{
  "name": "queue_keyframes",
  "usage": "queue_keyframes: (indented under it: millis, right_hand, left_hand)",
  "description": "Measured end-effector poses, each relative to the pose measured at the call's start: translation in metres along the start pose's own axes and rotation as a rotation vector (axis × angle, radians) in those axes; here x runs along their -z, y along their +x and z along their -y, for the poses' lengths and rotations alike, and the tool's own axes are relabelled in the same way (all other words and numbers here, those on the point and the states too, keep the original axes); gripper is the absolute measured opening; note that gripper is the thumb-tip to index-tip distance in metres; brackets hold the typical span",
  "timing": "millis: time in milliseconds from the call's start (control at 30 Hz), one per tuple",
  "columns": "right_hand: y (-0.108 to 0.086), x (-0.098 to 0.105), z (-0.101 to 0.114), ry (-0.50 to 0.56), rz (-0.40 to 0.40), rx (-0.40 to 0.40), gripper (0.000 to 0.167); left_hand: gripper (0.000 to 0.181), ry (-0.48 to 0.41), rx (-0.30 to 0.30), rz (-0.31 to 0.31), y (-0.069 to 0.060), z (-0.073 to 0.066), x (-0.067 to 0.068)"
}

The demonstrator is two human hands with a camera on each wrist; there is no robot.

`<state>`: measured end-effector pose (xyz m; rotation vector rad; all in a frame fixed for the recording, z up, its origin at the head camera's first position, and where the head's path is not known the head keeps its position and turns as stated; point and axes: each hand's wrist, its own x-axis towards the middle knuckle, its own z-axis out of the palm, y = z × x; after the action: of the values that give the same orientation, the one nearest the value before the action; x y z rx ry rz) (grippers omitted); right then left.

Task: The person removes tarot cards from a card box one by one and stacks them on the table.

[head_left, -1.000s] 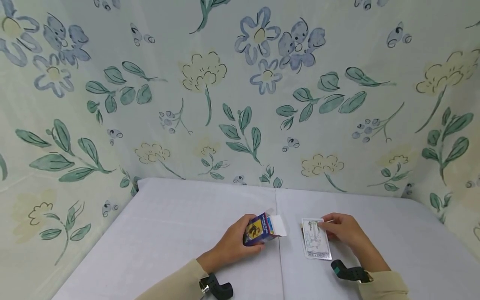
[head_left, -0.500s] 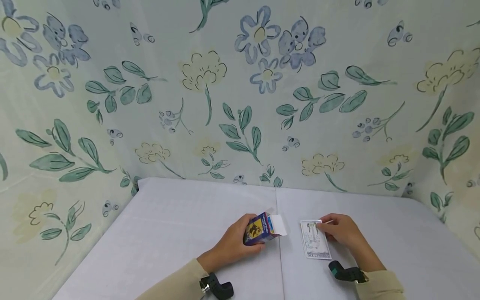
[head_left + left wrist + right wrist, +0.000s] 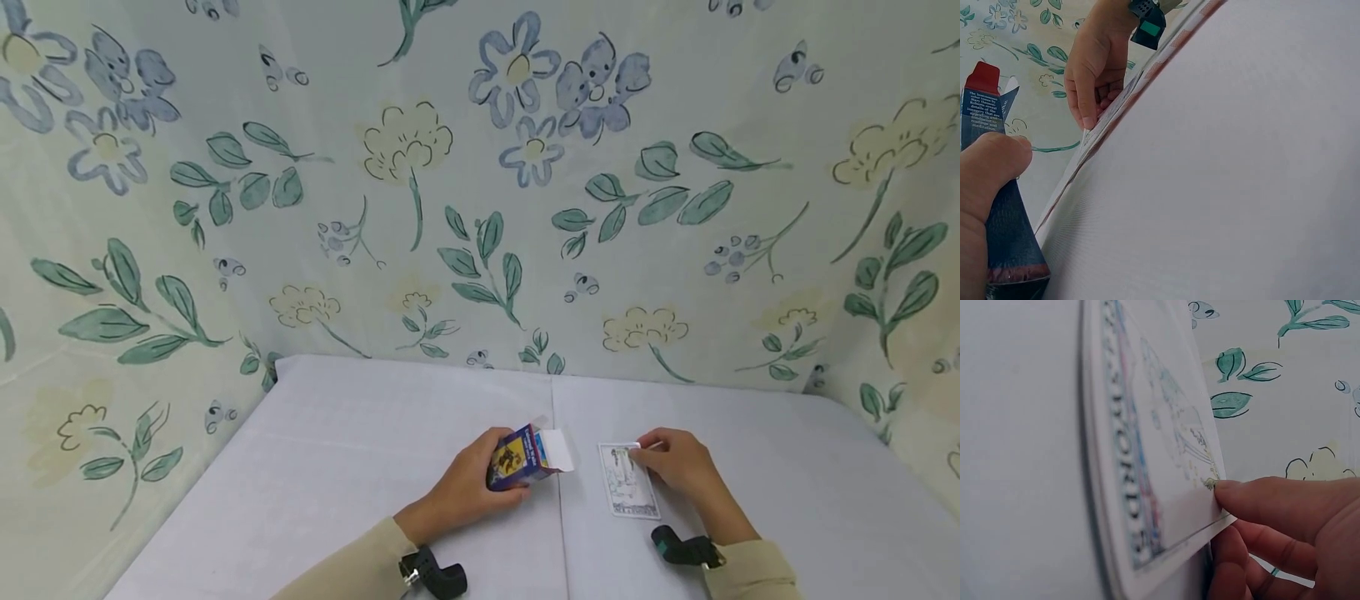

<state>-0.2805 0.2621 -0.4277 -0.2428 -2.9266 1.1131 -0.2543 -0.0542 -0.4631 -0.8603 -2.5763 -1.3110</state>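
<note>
The left hand [image 3: 465, 487] is wrapped round a dark blue box [image 3: 512, 463] with a yellow picture panel, its open white flap [image 3: 556, 451] pointing toward the right edge of the surface [image 3: 375, 433]. Apart from it, the right hand [image 3: 681, 463] pinches a thin stack of pale cards [image 3: 628, 492] at the corner nearest the surface's far right corner, thumb on the printed face and fingers behind. (The top card's band reads "SWORDS" in the right wrist view.) The stack lies just right of a crease [image 3: 562, 533] that runs down from the far edge; whether it touches the cloth all along, I cannot tell. Beyond that far edge hangs a floral curtain [image 3: 480, 250]. Beige sleeves [image 3: 345, 562] cover both forearms.
</note>
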Motion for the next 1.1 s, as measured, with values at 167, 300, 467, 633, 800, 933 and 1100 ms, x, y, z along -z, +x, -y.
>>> queue_keyframes:
  millis: [167, 300, 467, 633, 800, 933, 1100]
  right_hand:
    - [0.0007, 0.0002, 0.0012, -0.021, -0.016, 0.01, 0.021]
    - [0.0025, -0.0008, -0.0012, -0.053, -0.023, 0.026, 0.024]
    - [0.0017, -0.0035, -0.0034, -0.077, -0.019, 0.013, 0.026]
    - [0.0002, -0.0032, 0.0001, -0.083, -0.028, 0.021, 0.027]
    - [-0.0008, -0.0035, -0.0002, -0.083, -0.018, 0.009, 0.026]
    - [-0.0005, -0.0038, -0.0009, -0.085, -0.021, 0.019, 0.025]
    - [0.0008, -0.0038, -0.0005, -0.08, -0.026, 0.031, 0.024]
  left_hand:
    - [0.069, -0.011, 0.003, 0.0, 0.0013, -0.0009, 0.0007]
    - [0.069, -0.009, -0.006, -0.006, 0.0015, -0.0011, 0.0006]
    - [0.069, -0.006, -0.004, -0.002, -0.0007, -0.0001, -0.0007]
    - [0.069, -0.014, -0.008, -0.003, 0.0001, 0.0006, -0.0011]
    - [0.069, -0.012, 0.0, 0.003, -0.0006, 0.0007, -0.0016]
    - [0.069, -0.009, -0.006, -0.001, -0.0005, 0.0007, -0.0017]
    - [0.069, -0.002, -0.003, -0.007, 0.0006, 0.0009, -0.0019]
